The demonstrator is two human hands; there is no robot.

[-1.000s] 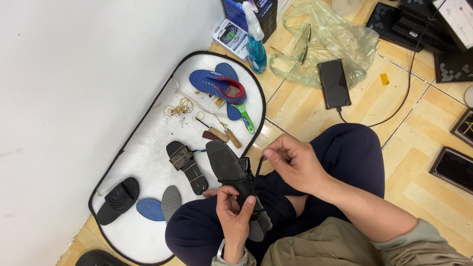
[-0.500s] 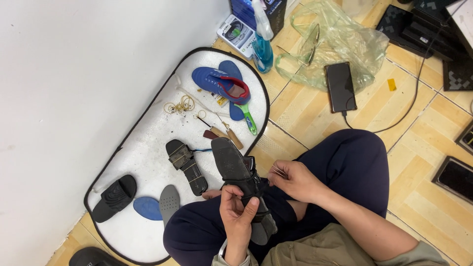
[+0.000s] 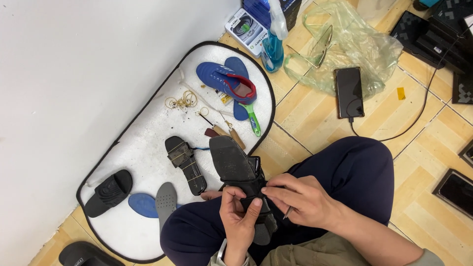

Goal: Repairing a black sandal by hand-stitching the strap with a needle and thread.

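Black sandal (image 3: pixel 235 165) sole-up on lap, toe at 11 o'clock. Left hand (image 3: pixel 240 221) grips its strap; right hand (image 3: pixel 300 199) pinches strap too, thin tool tucked in fingers.

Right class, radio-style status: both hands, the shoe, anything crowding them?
Left hand gripping black sandal over the lap. Right hand pinching its strap, thin tool between fingers. Nothing crowding; second sandal lies apart on white mat.

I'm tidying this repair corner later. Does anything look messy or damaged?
Yes. Dark crumbs are scattered over the white mat by loose rubber bands. Two insoles lie out of any shoe. Both hands grip a black sandal.
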